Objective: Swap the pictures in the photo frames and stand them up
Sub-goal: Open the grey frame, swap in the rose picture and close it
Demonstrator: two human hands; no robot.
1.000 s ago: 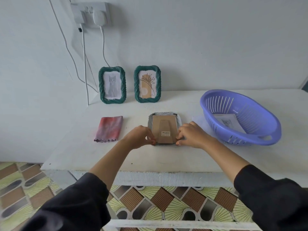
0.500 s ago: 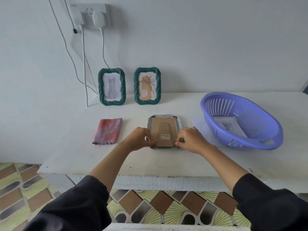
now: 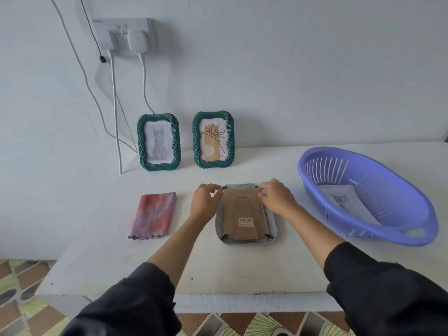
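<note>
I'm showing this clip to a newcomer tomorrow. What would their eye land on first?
Probably the left hand and right hand, fingertips at the far corners of the face-down frame in the middle of the table, cardboard back up. Next comes the big purple basket on the right with a cat print lying inside, then the green cat frame and green flower frame standing upright at the back.

Cat frame [image 3: 158, 141] and flower frame [image 3: 213, 139] stand behind the face-down frame [image 3: 242, 209]; cloth [image 3: 154, 215] left, basket [image 3: 400, 197] right.
</note>
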